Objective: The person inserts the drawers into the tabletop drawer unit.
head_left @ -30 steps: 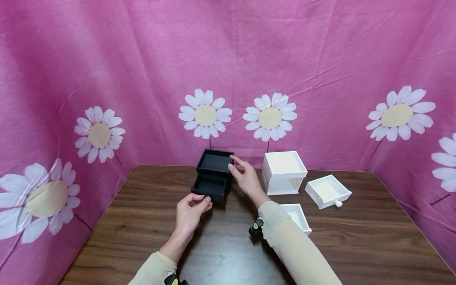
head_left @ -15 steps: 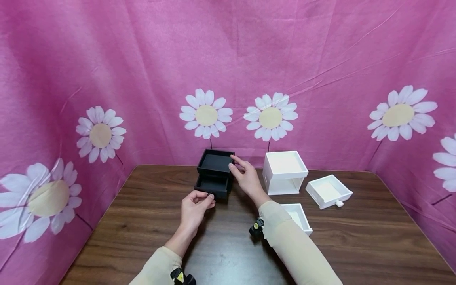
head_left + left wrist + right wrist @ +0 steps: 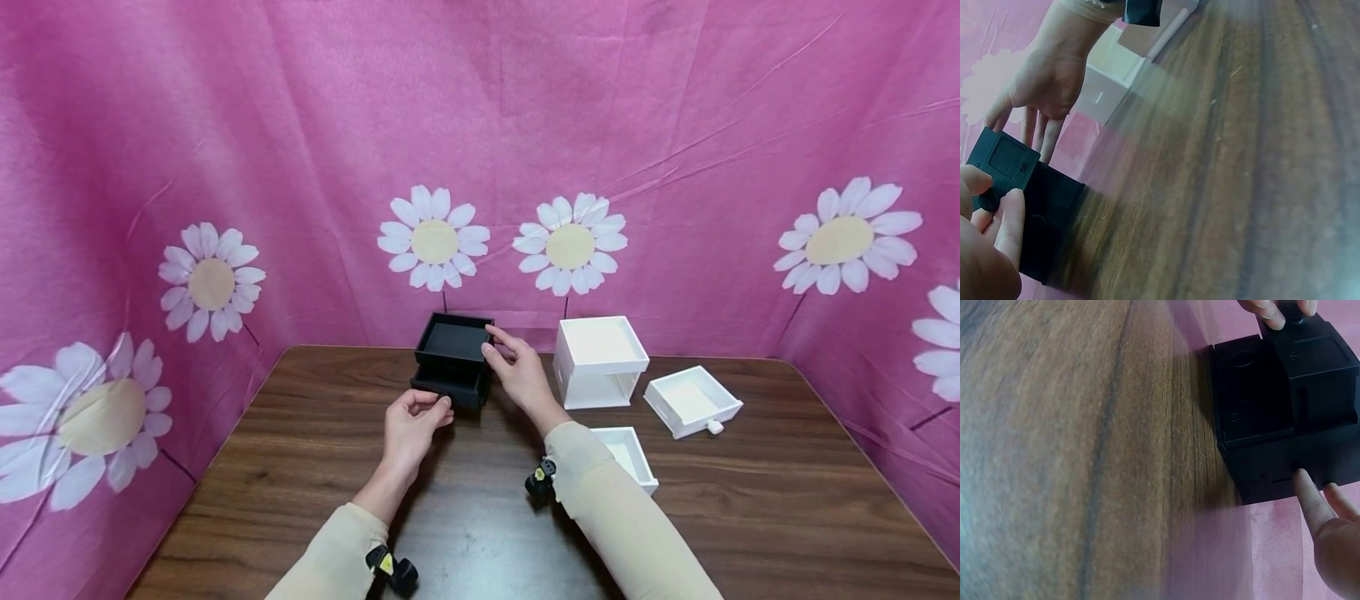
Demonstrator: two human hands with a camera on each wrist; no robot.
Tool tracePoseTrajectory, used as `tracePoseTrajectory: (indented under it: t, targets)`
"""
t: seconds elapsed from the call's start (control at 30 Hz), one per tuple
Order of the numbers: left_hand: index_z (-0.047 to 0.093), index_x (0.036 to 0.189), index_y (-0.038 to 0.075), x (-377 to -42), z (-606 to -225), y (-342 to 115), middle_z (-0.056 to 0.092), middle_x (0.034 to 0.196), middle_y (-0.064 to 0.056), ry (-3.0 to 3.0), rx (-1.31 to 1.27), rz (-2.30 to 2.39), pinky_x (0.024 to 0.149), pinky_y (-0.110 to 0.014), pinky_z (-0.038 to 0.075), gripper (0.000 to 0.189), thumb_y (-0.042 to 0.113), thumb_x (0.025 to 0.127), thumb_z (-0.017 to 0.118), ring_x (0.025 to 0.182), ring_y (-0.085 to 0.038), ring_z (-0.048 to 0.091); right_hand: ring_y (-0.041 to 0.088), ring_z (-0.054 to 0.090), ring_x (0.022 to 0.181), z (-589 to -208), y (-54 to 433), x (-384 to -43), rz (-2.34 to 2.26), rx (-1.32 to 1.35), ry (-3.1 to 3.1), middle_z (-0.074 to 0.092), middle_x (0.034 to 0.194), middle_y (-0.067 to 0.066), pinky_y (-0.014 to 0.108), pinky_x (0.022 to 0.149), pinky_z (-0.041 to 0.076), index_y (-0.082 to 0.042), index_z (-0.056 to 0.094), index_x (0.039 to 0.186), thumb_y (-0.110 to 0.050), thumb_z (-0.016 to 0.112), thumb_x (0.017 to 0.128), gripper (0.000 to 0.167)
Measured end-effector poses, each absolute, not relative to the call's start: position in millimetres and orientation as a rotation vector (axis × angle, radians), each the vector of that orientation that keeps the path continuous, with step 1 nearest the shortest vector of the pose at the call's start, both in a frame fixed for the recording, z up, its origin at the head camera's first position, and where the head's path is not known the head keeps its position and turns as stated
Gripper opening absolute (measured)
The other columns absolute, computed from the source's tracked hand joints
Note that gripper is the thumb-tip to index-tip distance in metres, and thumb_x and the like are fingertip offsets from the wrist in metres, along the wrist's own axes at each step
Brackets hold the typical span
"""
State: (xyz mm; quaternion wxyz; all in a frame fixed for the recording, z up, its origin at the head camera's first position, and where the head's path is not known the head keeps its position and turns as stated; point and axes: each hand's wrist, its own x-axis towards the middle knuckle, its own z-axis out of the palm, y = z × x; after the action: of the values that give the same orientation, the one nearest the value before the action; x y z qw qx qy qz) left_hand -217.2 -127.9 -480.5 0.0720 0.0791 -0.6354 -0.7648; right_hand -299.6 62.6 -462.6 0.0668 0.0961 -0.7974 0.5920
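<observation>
A small black drawer box [image 3: 453,342] with a recessed, tray-like top stands at the back of the table. Its upper drawer [image 3: 1316,359] juts partly out toward the person, above an open lower bay. My left hand [image 3: 408,429] pinches the round knob [image 3: 989,199] on that drawer's front between thumb and fingers. On the box's right side, my right hand [image 3: 521,379] rests with extended fingertips against the black wall, as the right wrist view also shows. The inside of the drawer is mostly out of sight.
Right of the black box stands a white box [image 3: 600,362] with an open front. A white drawer with a knob [image 3: 693,404] lies farther right. Another white drawer [image 3: 626,454] is partly covered by the right sleeve. Pink flowered cloth [image 3: 480,125] hangs behind the wooden table [image 3: 750,517].
The black drawer has slid further back into its box, with my left hand moving forward along with it on the knob. My right hand has stayed against the box's side.
</observation>
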Motion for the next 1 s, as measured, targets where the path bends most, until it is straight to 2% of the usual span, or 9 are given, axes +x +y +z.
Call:
tracePoseTrajectory:
  t: [0.57,0.67,0.9,1.0]
  targets:
    - [0.064,0.099,-0.006,-235.5,-485.6,-122.4,0.075,0.083,-0.003,-1.857,0.195,-2.313,0.073,-0.028,0.069,0.012,-0.006,0.095,0.075,0.075,-0.017,0.079,0.038,0.069,0.132,-462.7,62.8,-300.7,1.795,0.285,-2.382,0.062,0.143,0.024,0.054,0.104,0.063,-0.016,0.064,0.151,-0.024,0.069,0.107,0.045]
    - [0.064,0.100,-0.006,-238.2,-484.7,-122.0,0.075,0.083,-0.005,-1.868,0.207,-2.305,0.074,-0.028,0.069,0.012,-0.004,0.095,0.075,0.076,-0.018,0.079,0.039,0.069,0.131,-462.8,62.0,-301.3,1.798,0.295,-2.370,0.062,0.143,0.025,0.053,0.103,0.063,-0.014,0.064,0.151,-0.023,0.069,0.107,0.045]
    - [0.065,0.103,-0.009,-241.8,-485.4,-121.6,0.077,0.090,-0.018,-1.886,0.202,-2.276,0.074,-0.029,0.069,0.015,-0.003,0.095,0.076,0.076,-0.019,0.079,0.039,0.067,0.135,-463.4,60.3,-300.3,1.808,0.300,-2.384,0.061,0.145,0.024,0.054,0.104,0.063,-0.015,0.063,0.153,-0.024,0.068,0.108,0.046]
    - [0.065,0.102,-0.009,-243.8,-484.8,-120.4,0.077,0.091,-0.018,-1.891,0.190,-2.278,0.075,-0.030,0.069,0.014,-0.003,0.096,0.076,0.076,-0.019,0.079,0.038,0.067,0.135,-463.9,61.2,-300.1,1.814,0.289,-2.375,0.061,0.144,0.025,0.054,0.104,0.063,-0.015,0.064,0.152,-0.024,0.068,0.108,0.045]
